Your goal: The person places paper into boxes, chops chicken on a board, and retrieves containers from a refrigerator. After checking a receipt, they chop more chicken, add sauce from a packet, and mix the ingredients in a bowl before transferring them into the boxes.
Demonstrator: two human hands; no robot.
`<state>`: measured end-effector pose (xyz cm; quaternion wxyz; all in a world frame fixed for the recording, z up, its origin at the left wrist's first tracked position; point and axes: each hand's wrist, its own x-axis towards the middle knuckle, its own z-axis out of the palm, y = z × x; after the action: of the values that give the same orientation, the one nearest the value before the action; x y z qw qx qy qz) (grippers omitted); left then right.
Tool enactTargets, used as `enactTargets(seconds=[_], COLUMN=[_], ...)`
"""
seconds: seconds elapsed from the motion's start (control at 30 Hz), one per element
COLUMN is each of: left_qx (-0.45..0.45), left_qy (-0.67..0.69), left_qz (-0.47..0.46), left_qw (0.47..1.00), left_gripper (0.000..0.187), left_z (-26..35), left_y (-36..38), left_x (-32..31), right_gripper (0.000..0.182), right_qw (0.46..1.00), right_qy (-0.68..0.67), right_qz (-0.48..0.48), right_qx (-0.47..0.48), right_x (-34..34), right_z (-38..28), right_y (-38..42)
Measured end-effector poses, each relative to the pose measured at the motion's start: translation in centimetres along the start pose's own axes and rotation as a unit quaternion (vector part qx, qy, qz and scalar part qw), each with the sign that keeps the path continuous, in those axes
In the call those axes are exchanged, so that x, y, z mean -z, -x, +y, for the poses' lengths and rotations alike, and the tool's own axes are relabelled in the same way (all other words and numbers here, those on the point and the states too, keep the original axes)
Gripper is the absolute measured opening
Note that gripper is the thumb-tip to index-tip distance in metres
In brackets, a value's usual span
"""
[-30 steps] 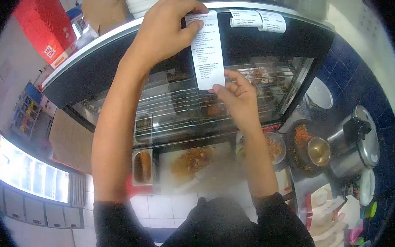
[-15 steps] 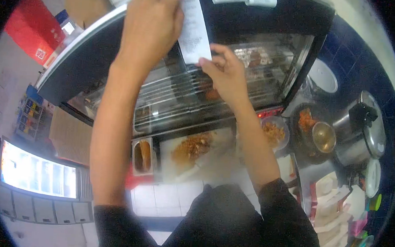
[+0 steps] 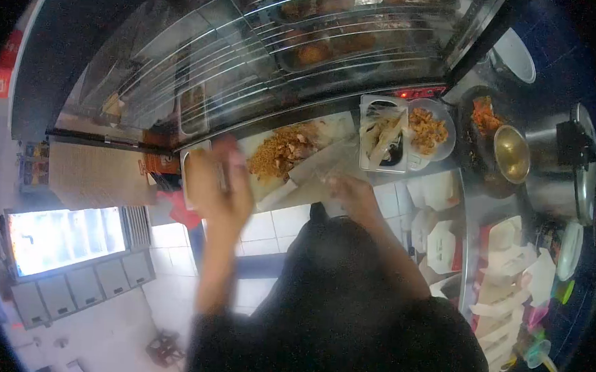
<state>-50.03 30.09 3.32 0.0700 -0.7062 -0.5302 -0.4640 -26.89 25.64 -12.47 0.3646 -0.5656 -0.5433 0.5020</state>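
My left hand [image 3: 219,191], smeared by motion, is over a metal container [image 3: 188,172] at the left end of a white cutting board [image 3: 346,124]. Whether it grips anything does not show. Chopped brown food [image 3: 283,151] lies heaped on the board. A flat grey blade-like piece [image 3: 323,161] rests beside the heap, its outline partly blurred. At the near edge of that piece is my right hand [image 3: 355,198], fingers curled together. What they hold, if anything, is hard to make out.
Behind the board stands a glass display cabinet [image 3: 251,53] with wire racks and food. To the right are a metal tray [image 3: 381,167], a bowl of chopped food [image 3: 429,131], a brass-coloured bowl [image 3: 511,155], a large pot [image 3: 551,167] and open food boxes [image 3: 441,246].
Both hands have come down from the cabinet's upper front, where they held a white paper slip. The slip is out of view, and the view has tilted down towards the board.
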Motion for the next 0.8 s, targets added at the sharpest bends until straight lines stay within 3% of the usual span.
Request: enactTargets(seconds=[0.03,0.07,0.1,0.13,0.2,0.27,0.33,0.37,0.43,0.47,0.53,0.63,0.7,0.73,0.77,0.8], left_qx=[-0.042,0.143,0.112,0.113,0.047,0.049,0.047,0.019,-0.007,-0.018,-0.025,-0.015,0.099,0.102,0.112,0.112], left_qy=[-0.084,-0.116,-0.141,-0.132,-0.178,-0.179,-0.183,-0.178,-0.167,-0.162,-0.15,-0.133,-0.016,-0.001,-0.003,-0.025], left_qz=[-0.109,-0.239,-0.298,-0.298,-0.308,-0.336,-0.362,-0.362,-0.359,-0.349,-0.338,-0.364,-0.343,-0.359,-0.358,-0.349], left_qw=[0.99,0.953,0.937,0.938,0.934,0.923,0.913,0.915,0.918,0.923,0.929,0.922,0.934,0.928,0.927,0.93], left_gripper=[0.018,0.024,0.032,0.032,0.038,0.038,0.039,0.039,0.04,0.04,0.04,0.041,0.04,0.038,0.038,0.037], left_z=[-0.7,-2.4,-5.8,-7.5,-9.4,-9.8,-10.5,-10.8,-11.1,-11.2,-11.6,-11.7,-10.5,-10.7,-10.4,-10.1], left_y=[3.2,7.8,12.5,15.4,18.3,18.1,17.7,17.8,18.3,18.7,20.0,21.9,22.1,22.6,22.5,22.3], left_x=[-1.0,-3.0,-4.9,-5.7,-6.7,-6.8,-7.1,-7.1,-7.1,-7.0,-6.9,-7.1,-6.9,-7.4,-7.8,-8.4], right_gripper=[0.033,0.033,0.031,0.029,0.032,0.035,0.035,0.035,0.031,0.031,0.023,0.017,0.016,0.016,0.016,0.017], right_qw=[0.995,0.994,0.996,0.968,0.95,0.927,0.878,0.874,0.945,0.943,0.923,0.893,0.88,0.868,0.87,0.91], right_qy=[-0.073,-0.075,0.081,0.24,0.296,0.347,0.453,0.458,0.242,0.248,0.264,0.368,0.389,0.404,0.405,0.323], right_qz=[0.012,0.021,0.039,0.052,0.097,0.14,0.105,0.109,0.21,0.21,0.227,0.194,0.208,0.226,0.216,0.232], right_qx=[-0.071,-0.075,-0.012,0.055,0.023,-0.007,0.116,0.117,0.069,0.069,0.161,0.174,0.176,0.178,0.18,0.118], right_x=[-1.0,-2.4,-3.5,-3.6,-4.0,-4.6,-5.3,-5.5,-6.3,-6.6,-6.9,-6.3,-5.9,-5.6,-5.3,-5.2], right_z=[2.8,5.8,8.7,10.0,7.2,7.6,10.7,10.2,8.4,6.8,3.7,-2.3,-2.8,-3.0,-3.4,-3.9], right_y=[0.2,-0.5,-1.2,-1.8,-3.6,-5.3,-7.7,-7.8,-7.2,-6.5,-4.5,-0.9,0.8,1.5,2.2,2.8])
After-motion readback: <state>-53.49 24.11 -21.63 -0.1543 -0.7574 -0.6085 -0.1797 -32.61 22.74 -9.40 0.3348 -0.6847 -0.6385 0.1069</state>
